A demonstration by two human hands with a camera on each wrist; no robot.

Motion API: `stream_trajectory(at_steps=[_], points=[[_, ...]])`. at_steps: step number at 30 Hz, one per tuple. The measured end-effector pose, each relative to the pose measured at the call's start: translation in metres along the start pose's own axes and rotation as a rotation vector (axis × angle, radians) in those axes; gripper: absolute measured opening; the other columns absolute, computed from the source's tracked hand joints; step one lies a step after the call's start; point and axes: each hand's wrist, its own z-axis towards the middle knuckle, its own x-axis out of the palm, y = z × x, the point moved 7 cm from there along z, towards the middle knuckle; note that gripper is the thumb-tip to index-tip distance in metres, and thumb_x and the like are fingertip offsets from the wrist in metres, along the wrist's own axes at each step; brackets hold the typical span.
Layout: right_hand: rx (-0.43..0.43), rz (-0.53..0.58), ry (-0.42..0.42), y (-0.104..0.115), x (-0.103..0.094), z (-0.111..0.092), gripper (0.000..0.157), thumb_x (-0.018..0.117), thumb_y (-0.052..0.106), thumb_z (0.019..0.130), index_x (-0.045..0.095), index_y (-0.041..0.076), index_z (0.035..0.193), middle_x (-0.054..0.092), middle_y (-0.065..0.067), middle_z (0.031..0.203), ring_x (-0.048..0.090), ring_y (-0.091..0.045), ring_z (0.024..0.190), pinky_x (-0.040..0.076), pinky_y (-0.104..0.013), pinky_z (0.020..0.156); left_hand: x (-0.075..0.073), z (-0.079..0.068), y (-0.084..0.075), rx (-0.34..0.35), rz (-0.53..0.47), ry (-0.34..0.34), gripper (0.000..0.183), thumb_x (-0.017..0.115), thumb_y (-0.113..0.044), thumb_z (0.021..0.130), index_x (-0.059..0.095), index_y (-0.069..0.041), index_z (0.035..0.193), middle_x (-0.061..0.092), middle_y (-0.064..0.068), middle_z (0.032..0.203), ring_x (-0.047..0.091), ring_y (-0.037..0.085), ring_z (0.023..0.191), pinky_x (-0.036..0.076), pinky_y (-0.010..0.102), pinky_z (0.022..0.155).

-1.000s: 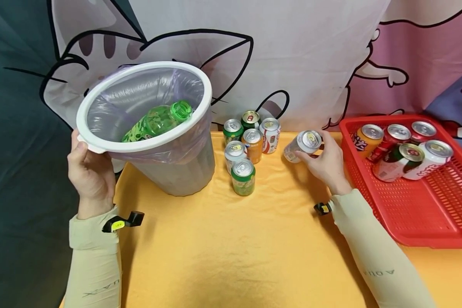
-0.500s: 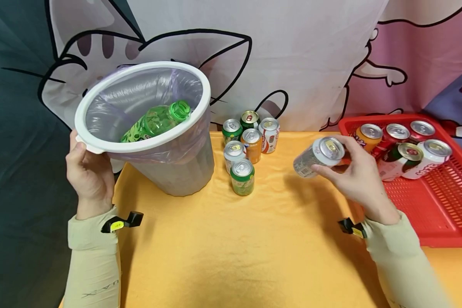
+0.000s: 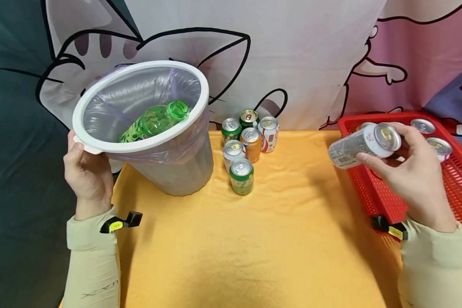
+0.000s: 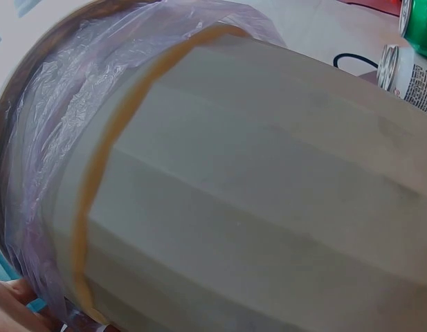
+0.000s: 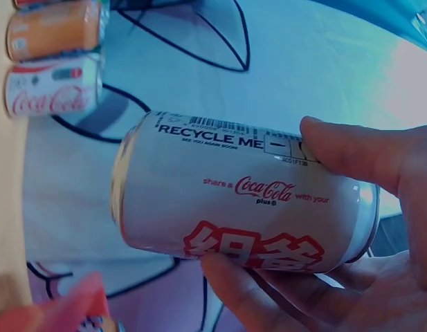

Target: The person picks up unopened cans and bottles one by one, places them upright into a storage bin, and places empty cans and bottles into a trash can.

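My left hand [image 3: 90, 182] grips the white rim of a grey waste bin [image 3: 185, 171] lined with a thin purple bag. The bin leans towards me, and a green plastic bottle [image 3: 154, 122] lies inside it. In the left wrist view, the ribbed bin wall [image 4: 255, 166] fills most of the picture. A white Coca-Cola can [image 3: 356, 147] is held tilted in the air by my right hand [image 3: 417, 179], thumb on one side and fingers on the other. It hangs above the left edge of a red basket [image 3: 363, 188]. Red lettering shows on the can [image 5: 248, 187] from the right wrist.
Several cans stand grouped beside the bin, among them an orange can [image 3: 252, 147] and a green can [image 3: 241, 182] at the front. Other cans [image 3: 440, 147] are in the red basket, partly hidden by my right hand. A patterned cloth [image 3: 304, 55] hangs behind the yellow-covered table [image 3: 254, 252].
The can has been lifted from the table and carried rightwards by my right hand, from beside the basket to over its left edge. My left hand and the bin stay almost still.
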Motion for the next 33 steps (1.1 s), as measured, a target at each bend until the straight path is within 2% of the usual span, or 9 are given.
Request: stream_trajectory(at_steps=[4, 10, 15, 18, 21, 24, 27, 29, 33], points=[[0.063, 0.021, -0.032, -0.005, -0.014, 0.0, 0.072, 0.086, -0.002, 0.078, 0.058, 0.02, 0.141, 0.063, 0.015, 0.117, 0.066, 0.003, 0.089, 0.055, -0.012, 0.061, 0.0, 0.0, 0.002, 0.011, 0.0, -0.002, 0.056, 0.049, -0.025, 0.089, 0.057, -0.002, 0.138, 0.058, 0.013, 0.129, 0.049, 0.024, 0.123, 0.026, 0.04, 0.108], [0.149, -0.043, -0.122, -0.014, -0.033, -0.001, 0.074, 0.087, 0.007, 0.08, 0.055, 0.025, 0.144, 0.058, 0.021, 0.119, 0.058, 0.003, 0.1, 0.046, 0.0, 0.075, -0.001, 0.0, 0.003, 0.026, 0.005, 0.006, 0.057, 0.049, -0.026, 0.089, 0.057, -0.001, 0.139, 0.058, 0.014, 0.13, 0.049, 0.025, 0.124, 0.027, 0.041, 0.108], [0.178, -0.166, -0.166, -0.023, -0.04, 0.003, 0.074, 0.087, 0.017, 0.082, 0.052, 0.029, 0.147, 0.053, 0.026, 0.119, 0.053, 0.007, 0.102, 0.042, 0.002, 0.076, 0.001, 0.001, 0.002, 0.001, -0.044, -0.012, 0.055, 0.051, -0.023, 0.086, 0.059, -0.001, 0.136, 0.059, 0.014, 0.126, 0.05, 0.024, 0.122, 0.027, 0.039, 0.108], [0.199, -0.287, -0.161, -0.031, -0.041, 0.006, 0.076, 0.086, 0.029, 0.083, 0.05, 0.032, 0.149, 0.057, 0.019, 0.127, 0.046, 0.012, 0.099, 0.037, 0.001, 0.076, 0.001, 0.001, 0.001, -0.002, -0.047, -0.016, 0.055, 0.051, -0.023, 0.086, 0.059, -0.001, 0.135, 0.059, 0.014, 0.126, 0.051, 0.024, 0.122, 0.027, 0.038, 0.109], [0.205, -0.395, -0.126, -0.038, -0.038, 0.011, 0.079, 0.084, 0.038, 0.084, 0.047, 0.029, 0.153, 0.059, -0.001, 0.138, 0.044, 0.005, 0.098, 0.034, -0.011, 0.081, 0.001, 0.001, 0.0, 0.012, -0.025, -0.006, 0.055, 0.05, -0.024, 0.087, 0.059, -0.001, 0.136, 0.059, 0.013, 0.126, 0.05, 0.024, 0.123, 0.027, 0.039, 0.109], [0.208, -0.458, -0.072, -0.043, -0.037, 0.014, 0.086, 0.08, 0.042, 0.086, 0.041, 0.019, 0.159, 0.054, -0.021, 0.148, 0.051, -0.021, 0.113, 0.036, -0.034, 0.097, 0.001, 0.001, 0.001, 0.01, -0.018, -0.003, 0.054, 0.05, -0.025, 0.088, 0.059, -0.001, 0.136, 0.059, 0.013, 0.126, 0.05, 0.024, 0.123, 0.026, 0.039, 0.109], [0.219, -0.478, -0.026, -0.048, -0.037, 0.015, 0.09, 0.077, 0.042, 0.088, 0.034, 0.011, 0.161, 0.05, -0.031, 0.15, 0.043, -0.051, 0.127, 0.033, -0.06, 0.108, 0.0, 0.001, 0.001, 0.001, -0.01, 0.0, 0.055, 0.05, -0.024, 0.088, 0.058, -0.001, 0.137, 0.058, 0.013, 0.128, 0.048, 0.023, 0.124, 0.026, 0.039, 0.109], [0.236, -0.486, 0.009, -0.052, -0.037, 0.016, 0.092, 0.076, 0.043, 0.089, 0.031, 0.009, 0.162, 0.047, -0.033, 0.152, 0.04, -0.056, 0.13, 0.031, -0.069, 0.108, 0.0, 0.001, 0.001, -0.003, 0.0, 0.004, 0.055, 0.05, -0.024, 0.088, 0.057, -0.002, 0.138, 0.057, 0.013, 0.13, 0.047, 0.023, 0.125, 0.026, 0.039, 0.109], [0.26, -0.498, 0.061, -0.057, -0.036, 0.018, 0.094, 0.075, 0.045, 0.09, 0.028, 0.007, 0.162, 0.045, -0.035, 0.15, 0.036, -0.059, 0.13, 0.031, -0.073, 0.103, 0.0, 0.001, 0.001, -0.011, 0.0, 0.0, 0.056, 0.051, -0.024, 0.088, 0.057, -0.003, 0.139, 0.057, 0.013, 0.13, 0.047, 0.023, 0.125, 0.026, 0.039, 0.109]])
